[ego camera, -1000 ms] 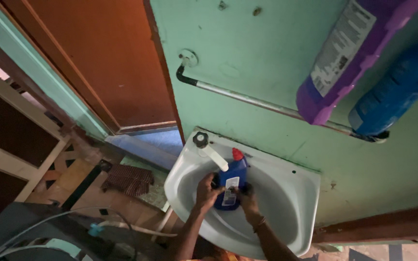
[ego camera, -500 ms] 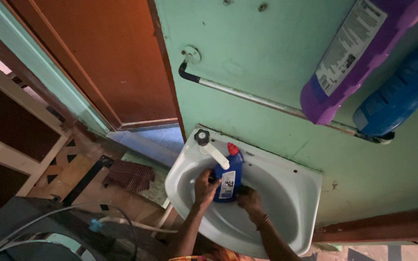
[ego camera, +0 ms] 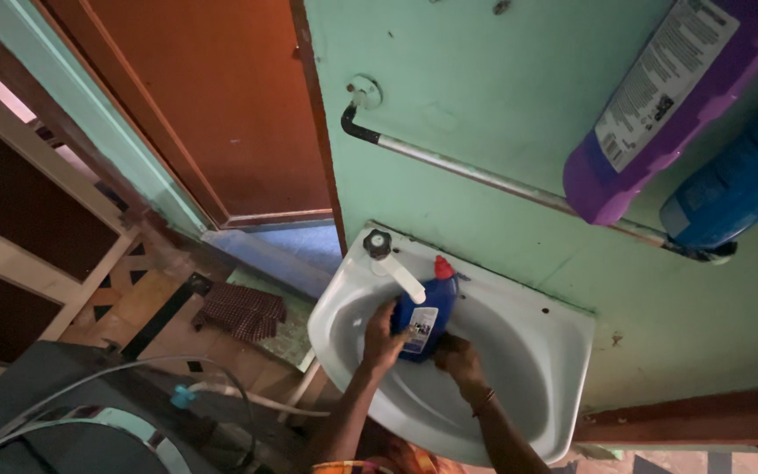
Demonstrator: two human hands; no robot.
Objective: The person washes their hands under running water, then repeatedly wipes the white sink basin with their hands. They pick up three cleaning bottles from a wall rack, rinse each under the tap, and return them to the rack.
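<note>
Bottle (ego camera: 426, 316), blue, rigid, likely slick when wet, stood in sink (ego camera: 537, 351); left hand (ego camera: 385, 338) and right hand (ego camera: 458, 360) gripped its body.

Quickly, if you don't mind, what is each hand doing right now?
Left hand: closed around the blue bottle in the sink.
Right hand: gripping the bottle's lower end.

The sink (ego camera: 554, 351) looks like glossy white ceramic. In it stands a bottle (ego camera: 425, 320) of smooth blue plastic with a paper label and red cap. At its 11 o'clock, the tap (ego camera: 394, 263) is white plastic. The wall (ego camera: 484, 105) is matt green paint; the door (ego camera: 212, 105) is brown wood.
</note>
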